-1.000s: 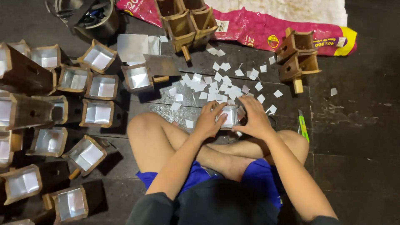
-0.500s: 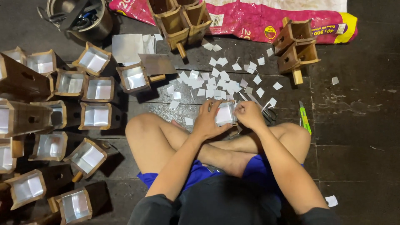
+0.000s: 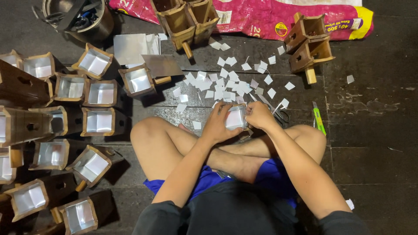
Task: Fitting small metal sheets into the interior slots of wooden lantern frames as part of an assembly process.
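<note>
I sit cross-legged on a dark floor. Both hands hold a small wooden box lined with shiny silver foil [image 3: 235, 117] just above my shins. My left hand [image 3: 217, 124] grips its left side, fingers wrapped over the rim. My right hand [image 3: 259, 115] presses on its right edge with closed fingers. Several small white and silver foil squares [image 3: 226, 80] lie scattered on the floor right beyond the box. Scissors [image 3: 278, 114] lie partly hidden past my right hand.
Several foil-lined wooden boxes [image 3: 99, 120] cover the floor on my left. Unlined wooden boxes with pegs [image 3: 310, 43] stand far right and top centre [image 3: 185, 19]. Foil sheets [image 3: 130, 48], a metal pot [image 3: 78, 17], a pink bag [image 3: 265, 17] and a green utility knife [image 3: 318, 119] lie around.
The view has shifted a little. My hands stay on the box, fingers adjusting slightly against its foil lining.
</note>
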